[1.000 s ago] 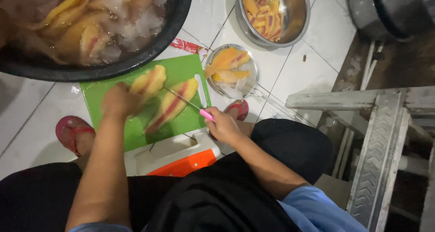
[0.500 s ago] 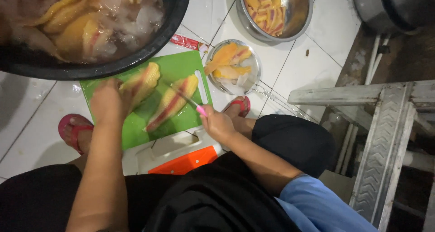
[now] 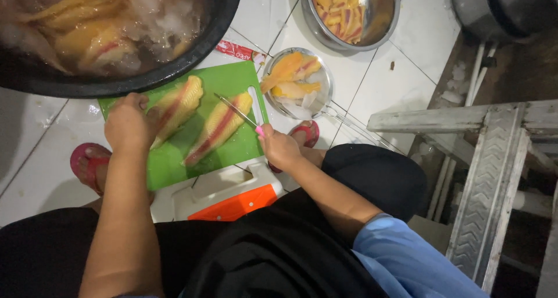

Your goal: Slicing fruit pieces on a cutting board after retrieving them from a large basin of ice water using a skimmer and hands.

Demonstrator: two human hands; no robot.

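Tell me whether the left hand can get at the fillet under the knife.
Probably yes: the left hand rests on the neighbouring fillet, beside the second fillet; only the knife in the right hand crosses it.

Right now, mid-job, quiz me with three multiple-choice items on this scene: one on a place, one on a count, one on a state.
1. Where is the knife blade?
A. over the right-hand fillet on the board
B. in the black tub
C. on the floor tiles

2. How many fish fillets lie on the green cutting board?
A. one
B. two
C. four

3. What is the left hand doing?
A. hanging free
B. gripping a bowl
C. pressing on the left fillet

Answers:
1 A, the blade lies across the right fillet, held by the right hand.
2 B, two fillets lie side by side.
3 C, its fingers rest on the left fillet.
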